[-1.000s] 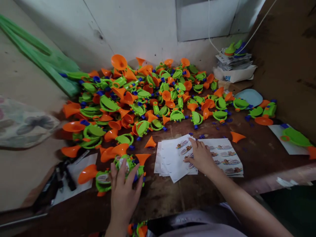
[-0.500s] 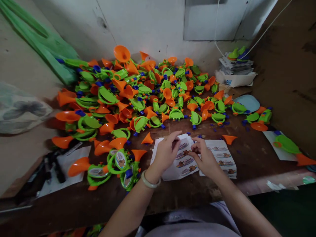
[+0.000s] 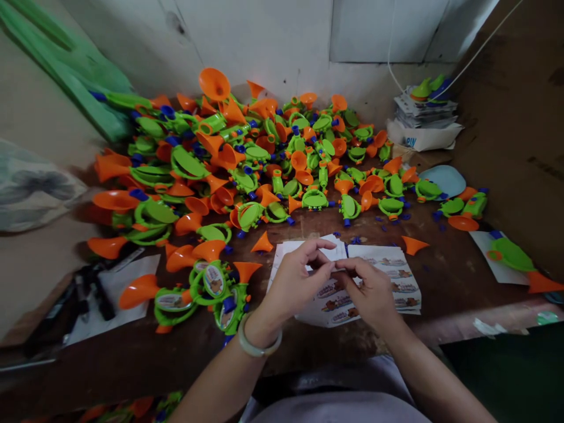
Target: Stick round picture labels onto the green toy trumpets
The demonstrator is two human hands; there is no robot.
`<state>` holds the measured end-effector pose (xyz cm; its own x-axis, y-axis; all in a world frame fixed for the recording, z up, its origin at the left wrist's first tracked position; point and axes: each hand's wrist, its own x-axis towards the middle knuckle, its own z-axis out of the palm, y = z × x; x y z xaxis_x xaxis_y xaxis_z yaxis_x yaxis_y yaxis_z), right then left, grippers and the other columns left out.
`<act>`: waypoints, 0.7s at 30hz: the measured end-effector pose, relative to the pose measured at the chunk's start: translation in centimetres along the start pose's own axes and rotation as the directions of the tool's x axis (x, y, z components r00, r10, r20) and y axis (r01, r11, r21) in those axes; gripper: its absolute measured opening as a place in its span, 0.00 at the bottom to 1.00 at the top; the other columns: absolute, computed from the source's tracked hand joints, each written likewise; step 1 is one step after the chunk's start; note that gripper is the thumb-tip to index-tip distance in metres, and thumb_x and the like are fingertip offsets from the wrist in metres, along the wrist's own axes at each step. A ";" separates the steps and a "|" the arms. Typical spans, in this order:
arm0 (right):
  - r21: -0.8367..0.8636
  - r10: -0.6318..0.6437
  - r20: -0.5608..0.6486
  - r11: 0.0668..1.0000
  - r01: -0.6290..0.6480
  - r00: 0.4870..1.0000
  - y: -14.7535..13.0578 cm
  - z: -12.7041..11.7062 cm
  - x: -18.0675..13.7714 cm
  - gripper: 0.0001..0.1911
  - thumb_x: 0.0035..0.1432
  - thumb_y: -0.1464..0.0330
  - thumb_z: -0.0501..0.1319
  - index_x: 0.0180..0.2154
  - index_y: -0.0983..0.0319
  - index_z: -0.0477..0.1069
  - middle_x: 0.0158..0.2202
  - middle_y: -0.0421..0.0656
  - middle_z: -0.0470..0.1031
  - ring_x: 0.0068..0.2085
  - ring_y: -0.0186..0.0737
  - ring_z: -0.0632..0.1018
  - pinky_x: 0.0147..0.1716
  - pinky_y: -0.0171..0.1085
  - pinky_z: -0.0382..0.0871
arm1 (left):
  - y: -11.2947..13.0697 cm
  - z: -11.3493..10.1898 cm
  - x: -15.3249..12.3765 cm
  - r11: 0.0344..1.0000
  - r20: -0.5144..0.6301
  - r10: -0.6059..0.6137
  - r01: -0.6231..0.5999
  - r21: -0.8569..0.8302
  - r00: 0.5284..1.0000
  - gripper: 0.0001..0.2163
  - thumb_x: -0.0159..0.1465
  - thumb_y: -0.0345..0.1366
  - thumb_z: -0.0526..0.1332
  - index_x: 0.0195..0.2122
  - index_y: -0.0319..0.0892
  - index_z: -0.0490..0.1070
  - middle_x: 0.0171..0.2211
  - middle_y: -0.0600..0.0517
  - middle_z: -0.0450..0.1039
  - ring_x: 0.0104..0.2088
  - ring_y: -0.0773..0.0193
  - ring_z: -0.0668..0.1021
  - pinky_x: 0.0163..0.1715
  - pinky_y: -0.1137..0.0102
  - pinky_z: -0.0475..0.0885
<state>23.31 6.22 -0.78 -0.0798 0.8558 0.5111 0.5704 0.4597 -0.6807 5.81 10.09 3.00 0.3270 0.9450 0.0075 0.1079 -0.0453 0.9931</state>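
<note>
My left hand (image 3: 299, 279), with a pale bangle at the wrist, and my right hand (image 3: 370, 288) meet over the left stack of paper. Their thumbs and fingers pinch the upper part of a sticker sheet (image 3: 339, 305) printed with cartoon pictures. The exact edge between the fingertips is partly hidden. White paper (image 3: 337, 249) shows behind the fingers. Beside my right hand lies another stack of sticker sheets (image 3: 390, 258). Left of my left wrist, a few green toy trumpets (image 3: 215, 281) with orange bells carry oval stickers.
A large heap of green, orange and blue toy trumpets (image 3: 255, 155) fills the back of the table. A loose orange bell (image 3: 415, 245) lies at right, and a lone trumpet (image 3: 511, 254) rests on paper by the right edge. Black tools (image 3: 101, 294) sit at left.
My hands have come together from apart, and the fingers now pinch the sticker sheet, whose upper part looks bent toward me. The view has shifted slightly.
</note>
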 end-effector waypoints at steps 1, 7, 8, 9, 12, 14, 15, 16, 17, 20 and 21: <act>-0.007 -0.022 -0.013 1.000 0.022 1.000 -0.1 0.0 -0.1 0.10 0.65 0.76 0.62 0.42 0.57 0.79 0.31 0.39 0.84 0.28 0.37 0.83 0.30 0.33 0.79 | 0.2 0.0 -0.1 1.000 -0.001 -0.007 0.007 -0.009 1.000 0.12 0.60 0.33 0.63 0.46 0.43 0.75 0.27 0.56 0.78 0.30 0.64 0.78 0.34 0.70 0.70; -0.043 -0.194 -0.125 0.981 0.190 0.973 0.1 0.3 -1.0 0.16 0.67 0.78 0.61 0.45 0.54 0.82 0.35 0.41 0.85 0.35 0.40 0.85 0.35 0.37 0.81 | 0.9 0.1 -0.4 0.996 -0.010 -0.065 0.064 -0.064 0.998 0.12 0.58 0.32 0.64 0.44 0.43 0.75 0.25 0.58 0.74 0.27 0.66 0.75 0.31 0.71 0.68; -0.047 -0.222 -0.137 0.975 0.217 0.965 0.0 0.3 -1.1 0.16 0.67 0.78 0.61 0.45 0.53 0.82 0.35 0.41 0.84 0.35 0.39 0.84 0.35 0.36 0.80 | 1.0 0.2 -0.5 0.995 -0.009 -0.071 0.070 -0.073 0.997 0.12 0.58 0.32 0.64 0.44 0.43 0.75 0.24 0.59 0.73 0.27 0.66 0.75 0.31 0.71 0.68; -0.052 -0.249 -0.141 0.968 0.244 0.958 0.0 0.3 -1.2 0.17 0.67 0.79 0.61 0.45 0.53 0.83 0.35 0.41 0.84 0.35 0.39 0.84 0.34 0.36 0.79 | 1.1 0.2 -0.5 0.994 -0.008 -0.076 0.075 -0.081 0.997 0.12 0.57 0.32 0.64 0.43 0.43 0.74 0.24 0.59 0.72 0.26 0.66 0.74 0.30 0.71 0.67; -0.097 -0.320 -0.141 0.946 0.308 0.937 -0.4 0.0 -1.4 0.18 0.67 0.79 0.61 0.46 0.52 0.83 0.35 0.41 0.82 0.35 0.39 0.81 0.33 0.37 0.77 | 1.2 0.1 -0.4 0.992 0.007 -0.084 0.084 -0.098 0.996 0.12 0.57 0.33 0.64 0.44 0.43 0.74 0.23 0.60 0.70 0.25 0.67 0.72 0.28 0.72 0.65; -0.141 -0.353 -0.141 0.932 0.335 0.925 -1.0 -0.6 -1.7 0.17 0.67 0.78 0.63 0.44 0.50 0.84 0.37 0.42 0.80 0.38 0.41 0.80 0.37 0.39 0.78 | 1.1 -0.4 -0.3 0.995 -0.027 -0.059 0.056 -0.080 0.998 0.12 0.58 0.34 0.64 0.44 0.43 0.73 0.24 0.59 0.70 0.25 0.67 0.71 0.28 0.72 0.65; -0.144 -0.370 -0.120 0.925 0.352 0.921 -1.3 -1.0 -2.0 0.16 0.66 0.77 0.65 0.42 0.48 0.84 0.39 0.42 0.78 0.41 0.42 0.80 0.40 0.41 0.79 | 1.0 -0.7 -0.2 0.998 -0.071 -0.037 0.033 -0.062 0.997 0.12 0.58 0.34 0.64 0.44 0.42 0.73 0.24 0.59 0.70 0.26 0.67 0.71 0.28 0.72 0.65; -0.130 -0.387 -0.085 0.918 0.375 0.918 -1.7 -1.4 -2.2 0.14 0.66 0.74 0.67 0.39 0.47 0.83 0.40 0.41 0.77 0.44 0.43 0.79 0.44 0.44 0.79 | 1.0 -1.1 -0.1 0.999 -0.116 -0.015 0.010 -0.041 0.993 0.12 0.58 0.34 0.64 0.44 0.42 0.73 0.25 0.59 0.70 0.26 0.67 0.72 0.28 0.72 0.65; -0.102 -0.399 -0.044 0.914 0.393 0.916 -1.9 -1.8 -2.4 0.12 0.65 0.72 0.69 0.37 0.45 0.83 0.42 0.40 0.76 0.47 0.45 0.78 0.48 0.46 0.78 | 0.9 -1.4 0.1 1.000 -0.151 0.004 -0.008 -0.023 0.989 0.12 0.59 0.35 0.65 0.44 0.42 0.73 0.26 0.58 0.71 0.27 0.67 0.72 0.28 0.72 0.65; -0.043 -0.356 0.014 0.933 0.357 0.934 -2.2 -2.5 -2.5 0.11 0.67 0.68 0.67 0.45 0.42 0.81 0.51 0.41 0.72 0.58 0.50 0.75 0.57 0.53 0.76 | 0.9 -2.1 0.4 0.999 -0.116 0.004 -0.009 -0.047 0.993 0.13 0.59 0.35 0.66 0.45 0.43 0.72 0.27 0.58 0.72 0.27 0.66 0.73 0.28 0.71 0.66; -0.045 -0.317 -0.002 0.947 0.317 0.948 -2.1 -2.5 -2.3 0.16 0.68 0.69 0.66 0.52 0.42 0.78 0.55 0.43 0.70 0.59 0.51 0.75 0.58 0.54 0.76 | 0.8 -2.2 0.4 0.997 -0.084 -0.002 -0.004 -0.076 0.996 0.13 0.59 0.36 0.66 0.46 0.43 0.72 0.28 0.57 0.74 0.27 0.66 0.73 0.28 0.71 0.66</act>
<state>24.33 2.69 0.71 -0.2547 0.6654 0.7017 0.5522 0.6958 -0.4593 4.01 11.17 4.09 0.2471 0.9689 0.0154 0.0346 -0.0247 0.9991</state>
